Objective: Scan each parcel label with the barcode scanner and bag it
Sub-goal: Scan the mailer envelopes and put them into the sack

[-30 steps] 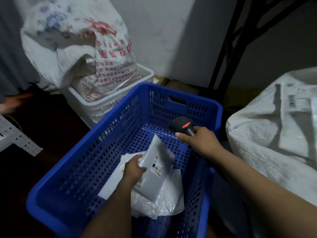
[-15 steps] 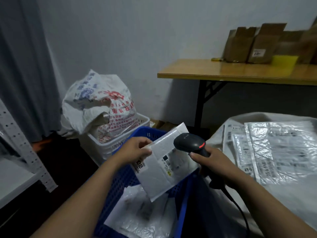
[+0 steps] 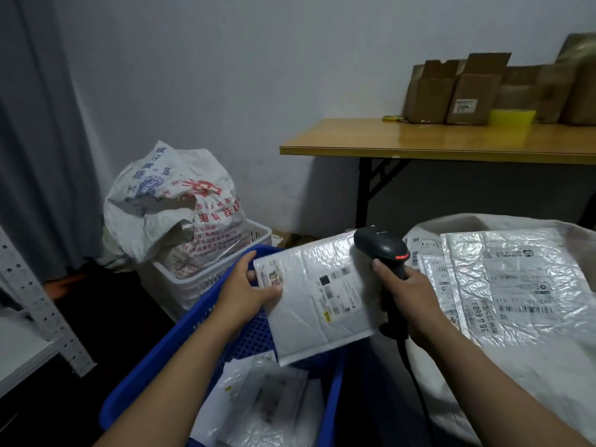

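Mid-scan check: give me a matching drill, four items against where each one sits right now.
Items:
1. bubble mailer
2. barcode scanner
3. cardboard boxes
4. printed sack

Places:
A. on the wooden table
B. in the white basket
C. gripped in the right hand
D. held in the left hand

Pairs: 1-D, 2-C, 3-A, 4-B

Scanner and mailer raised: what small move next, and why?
Probably tip the scanner down at the label: the right hand grips it over the mailer, near its top edge, nose apparently off the print; the left hand holds the mailer face up.
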